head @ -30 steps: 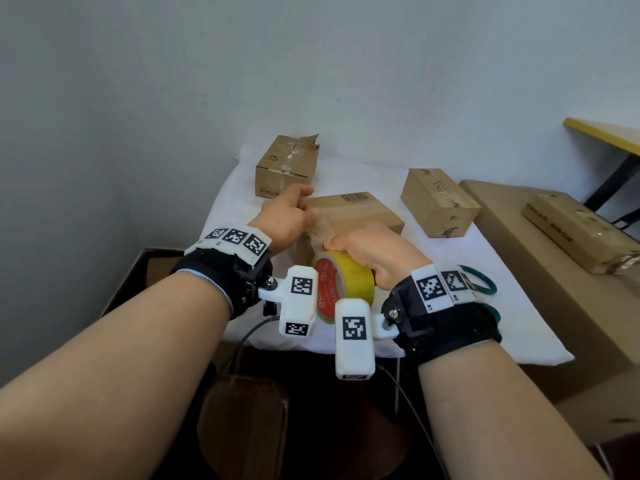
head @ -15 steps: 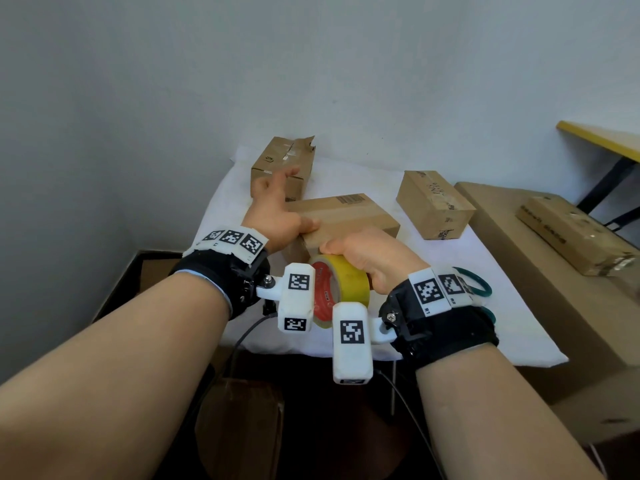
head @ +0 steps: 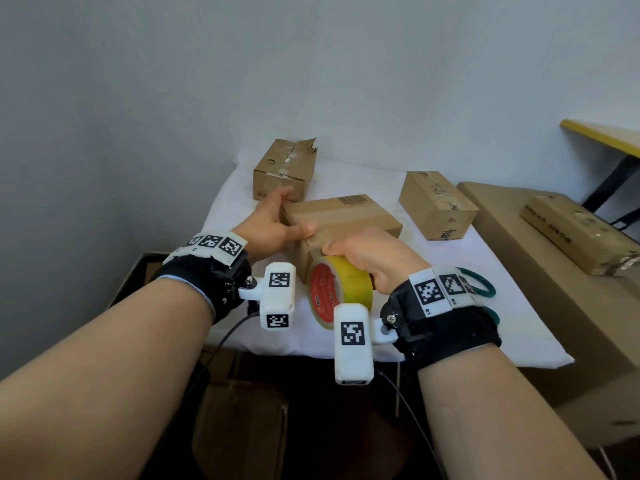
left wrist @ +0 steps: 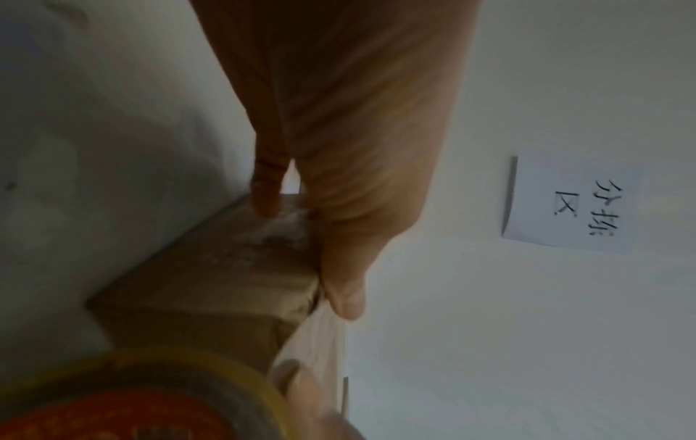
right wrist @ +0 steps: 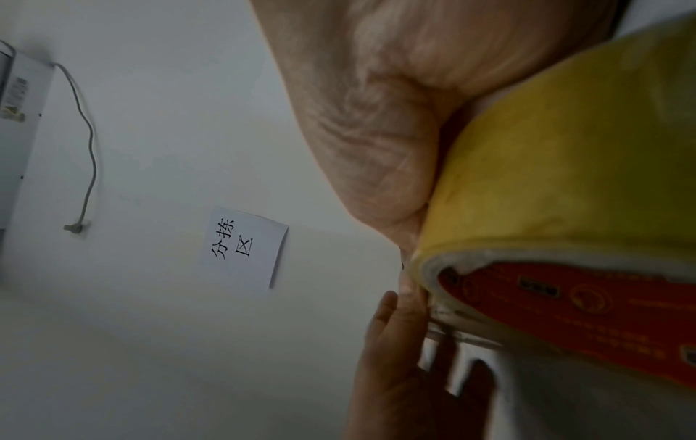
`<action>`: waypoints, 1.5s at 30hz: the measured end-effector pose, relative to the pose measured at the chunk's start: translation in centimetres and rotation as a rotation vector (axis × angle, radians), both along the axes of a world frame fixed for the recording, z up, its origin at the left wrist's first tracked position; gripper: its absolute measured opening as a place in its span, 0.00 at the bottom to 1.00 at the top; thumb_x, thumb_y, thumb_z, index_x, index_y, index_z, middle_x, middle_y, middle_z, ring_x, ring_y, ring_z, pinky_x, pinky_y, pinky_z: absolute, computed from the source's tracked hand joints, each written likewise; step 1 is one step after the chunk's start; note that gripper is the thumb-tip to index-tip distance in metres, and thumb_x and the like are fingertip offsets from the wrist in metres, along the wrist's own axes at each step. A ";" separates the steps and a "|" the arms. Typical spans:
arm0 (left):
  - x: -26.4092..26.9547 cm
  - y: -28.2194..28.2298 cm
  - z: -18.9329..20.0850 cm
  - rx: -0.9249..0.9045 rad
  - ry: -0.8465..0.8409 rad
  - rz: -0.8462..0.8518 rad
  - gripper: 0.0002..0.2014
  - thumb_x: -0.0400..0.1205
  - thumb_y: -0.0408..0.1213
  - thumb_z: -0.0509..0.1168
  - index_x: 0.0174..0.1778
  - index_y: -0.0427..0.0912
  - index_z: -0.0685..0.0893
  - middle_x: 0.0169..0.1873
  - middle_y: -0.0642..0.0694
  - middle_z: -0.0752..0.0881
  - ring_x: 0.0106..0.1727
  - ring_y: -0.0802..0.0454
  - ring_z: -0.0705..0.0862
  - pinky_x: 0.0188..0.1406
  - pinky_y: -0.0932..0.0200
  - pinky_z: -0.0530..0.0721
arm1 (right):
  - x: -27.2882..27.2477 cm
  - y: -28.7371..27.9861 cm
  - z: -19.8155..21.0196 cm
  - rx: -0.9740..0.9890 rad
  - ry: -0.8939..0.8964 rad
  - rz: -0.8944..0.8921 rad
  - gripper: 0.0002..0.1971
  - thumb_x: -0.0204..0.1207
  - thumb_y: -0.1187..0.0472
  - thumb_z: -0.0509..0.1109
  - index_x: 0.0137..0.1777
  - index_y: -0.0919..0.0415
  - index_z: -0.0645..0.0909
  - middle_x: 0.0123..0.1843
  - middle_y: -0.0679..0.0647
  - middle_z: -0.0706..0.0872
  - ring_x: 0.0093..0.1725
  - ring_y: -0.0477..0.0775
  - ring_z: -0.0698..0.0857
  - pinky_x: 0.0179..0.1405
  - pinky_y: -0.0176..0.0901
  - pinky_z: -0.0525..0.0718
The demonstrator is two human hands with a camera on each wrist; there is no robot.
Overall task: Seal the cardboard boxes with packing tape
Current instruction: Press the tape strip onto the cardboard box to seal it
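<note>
A brown cardboard box [head: 346, 216] lies in the middle of the white-covered table [head: 450, 317]. My left hand [head: 294, 213] rests against its left end, with the fingers stretched along the side and the thumb on the top edge. My right hand [head: 360, 258] grips a yellow tape roll [head: 341, 289] with a red core at the box's near end. In the left wrist view a pale strip of tape [left wrist: 320, 342] runs from the roll [left wrist: 132, 402] up to the box's top [left wrist: 211, 282] beside my thumb. The right wrist view is filled by the roll [right wrist: 565, 208].
A box with a torn flap [head: 284, 171] stands at the back left. Another shut box [head: 438, 204] lies at the right. Green ring handles [head: 481, 285] lie behind my right wrist. A big carton [head: 519, 289] with a flat box [head: 581, 233] on it adjoins the table's right side.
My left hand has uncurled from the box's near corner and now lies stretched along its left end. The right hand with the roll has stayed at the near end.
</note>
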State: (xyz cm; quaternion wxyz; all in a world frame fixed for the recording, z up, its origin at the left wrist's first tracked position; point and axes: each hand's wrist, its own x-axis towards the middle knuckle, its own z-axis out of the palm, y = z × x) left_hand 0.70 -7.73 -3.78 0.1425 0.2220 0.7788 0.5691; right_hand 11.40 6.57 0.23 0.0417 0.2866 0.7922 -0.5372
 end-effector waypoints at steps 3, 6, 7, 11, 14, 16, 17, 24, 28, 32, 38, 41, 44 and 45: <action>0.4 -0.5 -0.2 0.033 -0.104 -0.015 0.44 0.78 0.47 0.75 0.87 0.52 0.57 0.70 0.46 0.76 0.60 0.54 0.82 0.40 0.63 0.84 | 0.1 0.0 0.0 0.001 -0.001 0.005 0.11 0.77 0.61 0.78 0.57 0.62 0.84 0.51 0.62 0.92 0.49 0.63 0.92 0.58 0.63 0.91; 0.3 -0.4 -0.2 0.057 -0.099 -0.008 0.42 0.80 0.44 0.74 0.87 0.49 0.58 0.72 0.43 0.75 0.55 0.55 0.84 0.34 0.64 0.87 | 0.1 0.1 0.0 0.002 -0.017 0.009 0.09 0.77 0.59 0.78 0.53 0.61 0.83 0.51 0.61 0.92 0.49 0.63 0.93 0.58 0.63 0.91; 0.3 -0.4 -0.1 0.059 -0.102 -0.013 0.41 0.81 0.43 0.73 0.87 0.49 0.59 0.73 0.42 0.75 0.54 0.56 0.84 0.34 0.63 0.88 | 0.1 0.1 0.0 0.000 -0.019 0.007 0.10 0.77 0.59 0.78 0.54 0.61 0.83 0.50 0.61 0.92 0.49 0.63 0.92 0.58 0.62 0.91; 0.2 -0.8 0.0 0.041 -0.121 -0.031 0.35 0.85 0.46 0.67 0.87 0.51 0.59 0.73 0.41 0.74 0.55 0.53 0.85 0.42 0.54 0.92 | 0.1 0.2 0.0 0.016 -0.021 0.008 0.13 0.77 0.58 0.78 0.58 0.62 0.84 0.51 0.62 0.92 0.50 0.63 0.92 0.58 0.63 0.91; 0.6 -1.0 0.6 0.019 -0.179 -0.047 0.39 0.81 0.55 0.67 0.86 0.53 0.58 0.70 0.42 0.75 0.59 0.50 0.83 0.52 0.46 0.91 | 0.0 0.3 0.0 0.027 -0.013 0.013 0.14 0.77 0.58 0.78 0.59 0.63 0.85 0.52 0.62 0.91 0.50 0.64 0.92 0.59 0.63 0.90; 1.0 -1.1 0.9 -0.035 -0.191 -0.080 0.49 0.73 0.58 0.72 0.86 0.55 0.55 0.70 0.46 0.74 0.63 0.49 0.81 0.53 0.45 0.89 | 0.1 0.4 0.0 0.032 -0.012 0.021 0.12 0.78 0.59 0.77 0.58 0.62 0.85 0.51 0.62 0.91 0.50 0.63 0.92 0.58 0.61 0.90; 1.1 -1.0 0.9 -0.056 -0.192 -0.091 0.51 0.71 0.55 0.75 0.86 0.57 0.53 0.70 0.47 0.72 0.64 0.47 0.80 0.51 0.46 0.89 | 0.1 0.4 0.0 0.036 -0.013 0.023 0.11 0.78 0.59 0.77 0.57 0.62 0.85 0.51 0.62 0.91 0.50 0.63 0.92 0.58 0.61 0.90; 1.5 -0.4 1.1 -0.028 -0.255 -0.067 0.50 0.74 0.37 0.79 0.86 0.54 0.53 0.66 0.45 0.76 0.59 0.46 0.83 0.46 0.50 0.89 | 0.2 0.4 0.0 0.040 -0.037 0.020 0.13 0.77 0.58 0.78 0.58 0.63 0.84 0.52 0.63 0.91 0.50 0.64 0.92 0.59 0.64 0.90; 1.6 0.1 1.3 0.032 -0.305 -0.039 0.47 0.77 0.27 0.75 0.86 0.51 0.55 0.62 0.46 0.75 0.53 0.47 0.83 0.45 0.48 0.90 | 0.2 0.3 -0.1 0.028 -0.032 0.019 0.11 0.78 0.58 0.78 0.55 0.62 0.84 0.52 0.63 0.91 0.51 0.64 0.92 0.60 0.64 0.90; 1.8 0.1 1.4 0.067 -0.313 -0.028 0.44 0.79 0.27 0.73 0.86 0.51 0.56 0.61 0.45 0.75 0.50 0.49 0.82 0.52 0.44 0.89 | 0.2 0.2 -0.3 0.022 -0.032 0.007 0.12 0.77 0.58 0.78 0.55 0.62 0.84 0.51 0.62 0.91 0.50 0.64 0.92 0.58 0.62 0.90; 1.8 0.2 1.4 0.027 -0.266 -0.017 0.42 0.83 0.33 0.71 0.87 0.54 0.53 0.68 0.45 0.70 0.52 0.48 0.81 0.44 0.46 0.89 | -0.2 0.2 -0.7 0.001 -0.019 -0.024 0.18 0.74 0.57 0.80 0.60 0.64 0.84 0.53 0.63 0.91 0.52 0.66 0.91 0.59 0.65 0.90; 1.9 0.3 1.4 0.040 -0.267 -0.017 0.44 0.83 0.33 0.70 0.88 0.55 0.49 0.76 0.42 0.69 0.61 0.43 0.78 0.50 0.44 0.87 | -0.3 0.4 -0.7 -0.020 -0.007 -0.035 0.16 0.75 0.58 0.79 0.58 0.65 0.84 0.53 0.64 0.91 0.52 0.66 0.92 0.59 0.65 0.90; 1.8 0.5 1.1 0.063 -0.243 -0.011 0.42 0.85 0.33 0.68 0.89 0.54 0.49 0.81 0.43 0.65 0.65 0.47 0.73 0.59 0.41 0.84 | -0.4 0.4 -0.8 -0.045 0.007 -0.050 0.13 0.77 0.59 0.78 0.56 0.65 0.83 0.53 0.65 0.91 0.52 0.66 0.92 0.59 0.66 0.90; 1.8 0.6 0.9 0.062 -0.224 -0.009 0.41 0.85 0.34 0.67 0.88 0.53 0.50 0.82 0.43 0.64 0.65 0.49 0.72 0.57 0.44 0.84 | -0.4 0.4 -0.8 -0.053 0.010 -0.056 0.13 0.77 0.59 0.78 0.56 0.65 0.83 0.53 0.65 0.91 0.51 0.66 0.92 0.59 0.66 0.90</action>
